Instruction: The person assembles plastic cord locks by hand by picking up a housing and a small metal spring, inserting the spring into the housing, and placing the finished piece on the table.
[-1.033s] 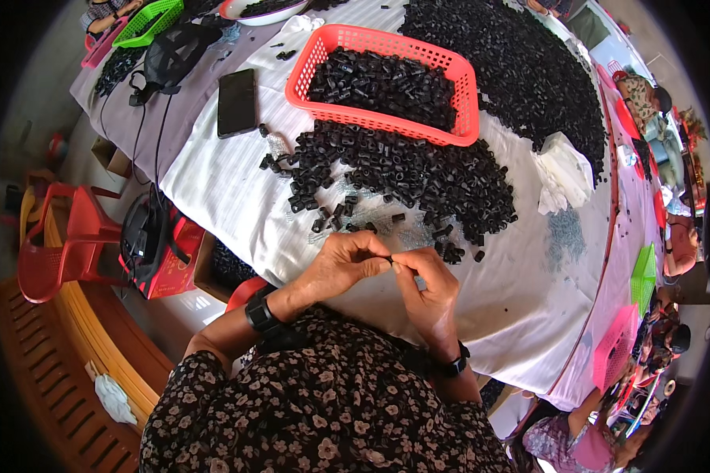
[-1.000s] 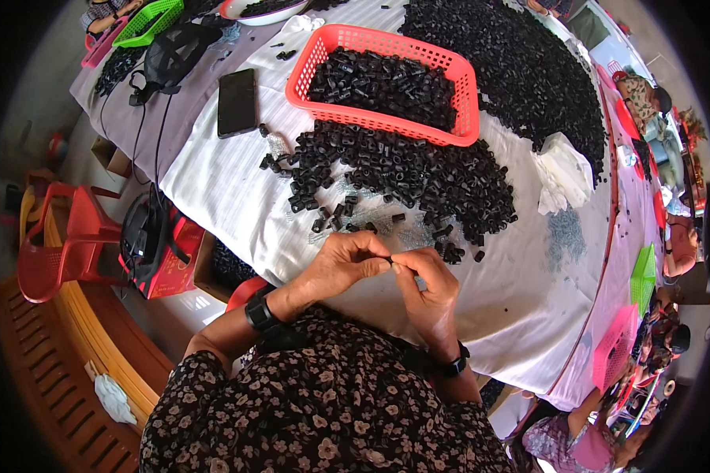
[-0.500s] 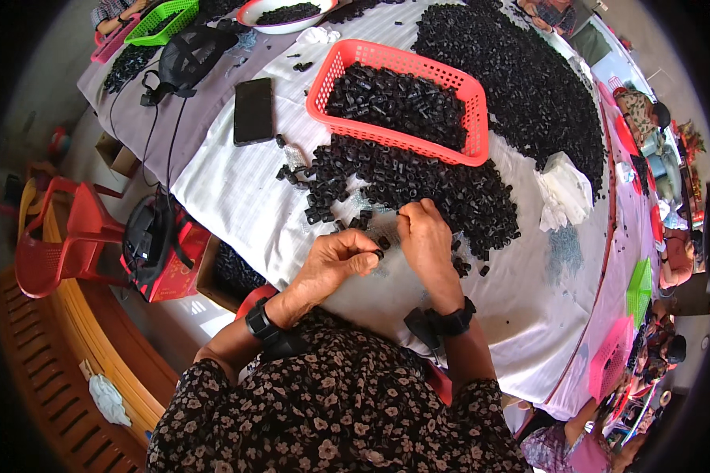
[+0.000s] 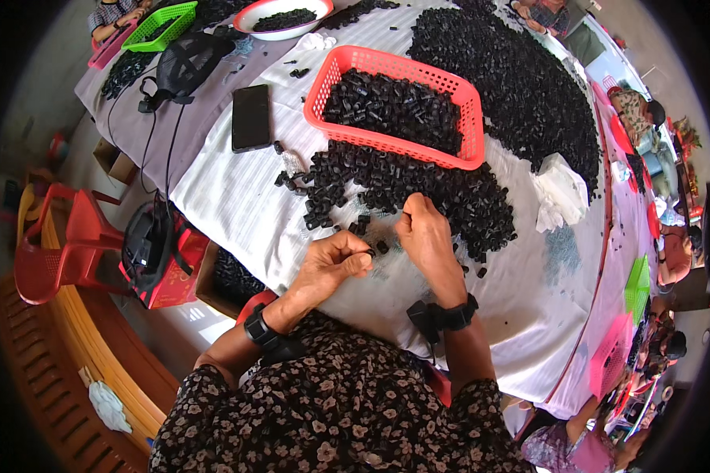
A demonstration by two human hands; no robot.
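My left hand (image 4: 329, 266) is pinched on a small black plastic piece (image 4: 371, 252), held just over the white cloth. Close by on the right, my right hand (image 4: 426, 239) has its fingers curled together and pointing down; whatever lies between the tips is hidden. Just beyond both hands spreads a loose heap of small black plastic pieces (image 4: 418, 177). A few single pieces and thin silvery bits lie on the cloth between the hands. Behind the heap stands a red perforated basket (image 4: 471, 146), filled with more of these pieces.
A much larger black heap (image 4: 513, 94) covers the far right of the table. A crumpled white bag (image 4: 560, 193) lies beside silvery bits (image 4: 562, 251). Left of the basket are a phone (image 4: 251, 118) and a black cap (image 4: 189, 67). Other people sit around the table.
Both hands stay nearly in place, with the left fingers turned slightly and covering more of the black piece. The whole view has shifted a little.
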